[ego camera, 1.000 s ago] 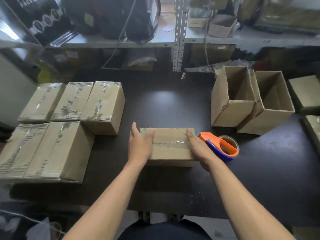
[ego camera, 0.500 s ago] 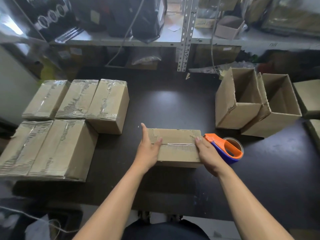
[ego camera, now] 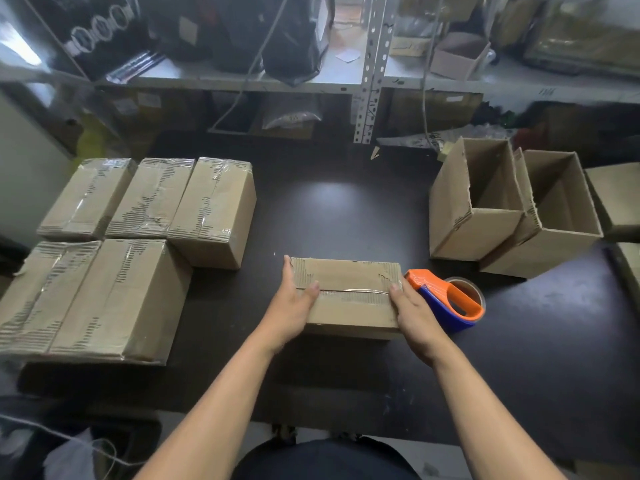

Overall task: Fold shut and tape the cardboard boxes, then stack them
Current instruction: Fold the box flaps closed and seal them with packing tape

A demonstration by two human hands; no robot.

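Head view looks down on a dark, matte table (ego camera: 346, 216) with the small cardboard box (ego camera: 346, 296) at its near middle, and everything else can be placed from that box. Its flaps are folded shut and a strip of clear tape glints along the centre seam, so by my reading this one is closed and taped, or nearly so, and awaits stacking. The left hand (ego camera: 289, 306) grips the box's left end, thumb laid on the top face and fingers down the side; the right hand (ego camera: 414, 317) grips the right end likewise, fingertips on top near the seam. Just right of the box, touching or nearly touching its corner, lies the tape dispenser (ego camera: 446, 303), hard orange and blue plastic around a roll of clear tape. Left of the box sit five sealed boxes (ego camera: 138, 237), side by side in two rows, not piled in any layer I can see; their brown corrugated skins are worn, ribbing showing through in dark dashes, with wrinkled glossy tape along the seams. Far right of the box stand two open boxes (ego camera: 512, 209), tall, empty as far as shown, with ragged torn edges; these look yet to be folded and taped. Beyond the box runs a cluttered metal shelf (ego camera: 367, 81).
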